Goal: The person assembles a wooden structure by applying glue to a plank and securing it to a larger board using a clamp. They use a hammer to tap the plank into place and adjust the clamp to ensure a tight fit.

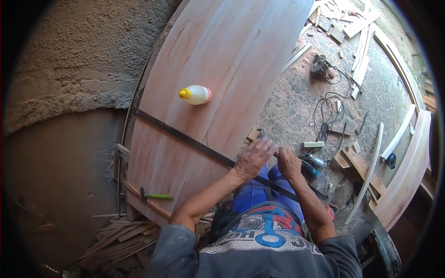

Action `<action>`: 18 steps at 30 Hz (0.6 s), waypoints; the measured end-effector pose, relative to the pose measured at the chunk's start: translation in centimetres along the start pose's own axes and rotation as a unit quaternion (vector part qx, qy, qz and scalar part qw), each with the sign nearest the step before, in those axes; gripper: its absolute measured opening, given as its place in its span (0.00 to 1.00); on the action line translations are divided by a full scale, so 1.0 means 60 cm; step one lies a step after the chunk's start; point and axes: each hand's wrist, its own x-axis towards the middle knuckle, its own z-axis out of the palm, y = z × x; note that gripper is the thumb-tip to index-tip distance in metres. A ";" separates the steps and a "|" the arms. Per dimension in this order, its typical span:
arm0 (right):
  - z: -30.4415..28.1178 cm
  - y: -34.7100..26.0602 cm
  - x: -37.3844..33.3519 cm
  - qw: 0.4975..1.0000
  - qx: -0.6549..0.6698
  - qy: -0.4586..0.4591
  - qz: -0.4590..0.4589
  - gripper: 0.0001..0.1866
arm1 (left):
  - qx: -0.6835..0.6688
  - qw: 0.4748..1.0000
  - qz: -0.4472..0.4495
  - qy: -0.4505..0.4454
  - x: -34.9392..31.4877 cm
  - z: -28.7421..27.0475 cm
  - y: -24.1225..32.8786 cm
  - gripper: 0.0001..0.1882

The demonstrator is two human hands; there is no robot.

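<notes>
A wide panel of reddish pale boards (204,69) slants up on my left, with a long dark metal bar (181,136) across it, like a bar clamp's. The bar runs on past the panel's edge, below my hands and over my legs. My left hand (255,157) is over that edge, fingers stretched out and blurred by motion. Beside it, my right hand (289,164) is closed round a brown handle-like piece (277,152), mostly hidden. A small dark metal part (261,133) shows just beyond my left fingers; whether it joins the handle I cannot tell.
A yellow-capped bottle (197,94) and a green-handled hammer (157,196) lie on the panel. On the floor to the right are a circular saw (319,65), tangled cords (320,113), a power strip (313,144), a blue power tool (310,169) and curved planks (408,171). Wood scraps (125,236) lie lower left.
</notes>
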 end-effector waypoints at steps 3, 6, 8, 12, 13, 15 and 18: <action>0.005 0.023 -0.013 0.998 -0.039 0.047 -0.032 0.18 | 0.026 0.993 0.027 -0.108 0.051 0.096 0.028 0.28; 0.008 0.025 -0.012 0.996 -0.062 0.059 -0.041 0.22 | 0.048 0.990 0.028 -0.129 0.058 0.142 0.027 0.27; 0.015 0.032 -0.006 0.995 -0.055 0.071 -0.034 0.22 | 0.041 0.992 0.043 -0.110 0.060 0.147 0.022 0.25; -0.003 0.033 0.010 0.998 0.012 -0.033 -0.046 0.24 | 0.041 0.972 0.021 -0.228 0.070 0.173 0.007 0.21; -0.007 0.032 0.012 0.997 0.012 -0.062 -0.033 0.22 | 0.032 0.965 0.007 -0.260 0.076 0.174 0.008 0.21; -0.003 0.041 0.018 0.993 0.021 -0.116 -0.022 0.16 | 0.005 0.947 -0.027 -0.321 0.090 0.166 0.008 0.20; 0.021 0.074 0.025 0.983 0.094 -0.154 -0.040 0.08 | -0.025 0.905 -0.062 -0.421 0.128 0.131 0.017 0.20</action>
